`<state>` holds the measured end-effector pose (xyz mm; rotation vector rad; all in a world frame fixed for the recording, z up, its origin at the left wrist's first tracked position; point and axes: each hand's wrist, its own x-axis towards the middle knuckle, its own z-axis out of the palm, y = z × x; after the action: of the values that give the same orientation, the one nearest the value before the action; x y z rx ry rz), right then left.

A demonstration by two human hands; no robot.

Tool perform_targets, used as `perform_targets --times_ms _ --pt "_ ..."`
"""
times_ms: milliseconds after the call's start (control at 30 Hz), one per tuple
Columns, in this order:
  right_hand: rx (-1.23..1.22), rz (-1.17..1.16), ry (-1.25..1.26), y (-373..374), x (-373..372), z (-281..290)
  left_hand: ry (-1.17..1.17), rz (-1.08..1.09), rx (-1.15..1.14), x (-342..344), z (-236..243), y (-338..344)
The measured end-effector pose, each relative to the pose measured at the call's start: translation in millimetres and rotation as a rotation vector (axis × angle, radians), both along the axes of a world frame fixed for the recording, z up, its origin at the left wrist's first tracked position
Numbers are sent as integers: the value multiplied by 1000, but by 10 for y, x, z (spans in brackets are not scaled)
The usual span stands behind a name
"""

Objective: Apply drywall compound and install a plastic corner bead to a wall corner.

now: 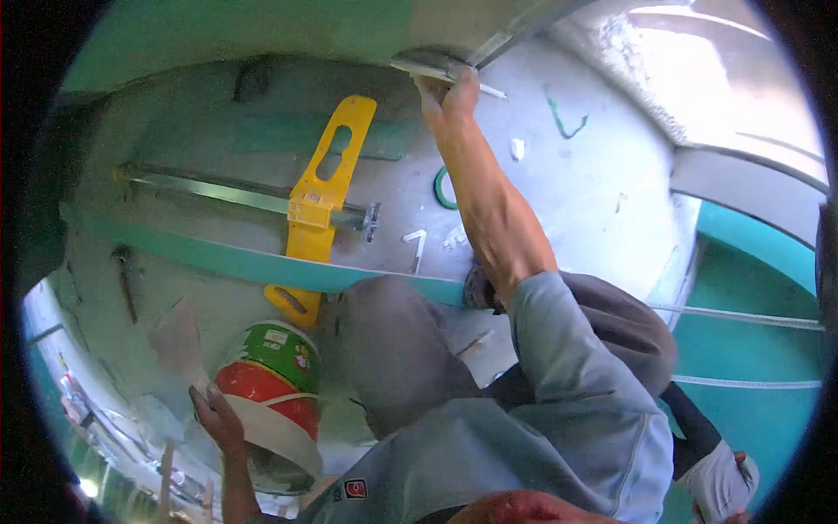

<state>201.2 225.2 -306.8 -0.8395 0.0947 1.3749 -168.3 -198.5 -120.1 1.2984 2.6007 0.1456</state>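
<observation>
While the right arm stretches far forward, the right hand (pixel 447 96) closes on the handle of a putty knife (pixel 436 70), fingers curled together around it, thumb on the near side; the blade lies against the grey seam where the green board (pixel 218 26) above meets the floor (pixel 594 183). Left hand (pixel 214 415) sits low at the left, fingers wrapped shut on the handle of a wide trowel (pixel 179 336), its pale blade pointing up and away; how tight the grip is cannot be told. Just right of that hand stands a bucket (pixel 271 375), red and green with a white band, its rim touching or nearly touching the wrist. A yellow tool (pixel 321 188) with a slotted handle lies across a metal rail (pixel 209 188) on the floor, well apart from both hands. A green strip (pixel 262 262) runs across between the rail and the bent knees (pixel 393 349). A green ring (pixel 443 188) lies on the floor just left of the right forearm. At the lower right edge, a gloved hand (pixel 720 480) of another person shows, apart from everything else.
</observation>
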Motion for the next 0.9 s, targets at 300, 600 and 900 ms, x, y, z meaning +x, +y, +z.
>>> perform_targets --times_ms 300,600,900 --pt "-49 131 -216 15 131 2090 -275 -112 153 85 20 153" --pt "139 87 -380 -202 -104 4162 -114 -219 74 151 73 208" --pt "442 81 -453 -163 101 5218 -144 -235 159 237 338 291"
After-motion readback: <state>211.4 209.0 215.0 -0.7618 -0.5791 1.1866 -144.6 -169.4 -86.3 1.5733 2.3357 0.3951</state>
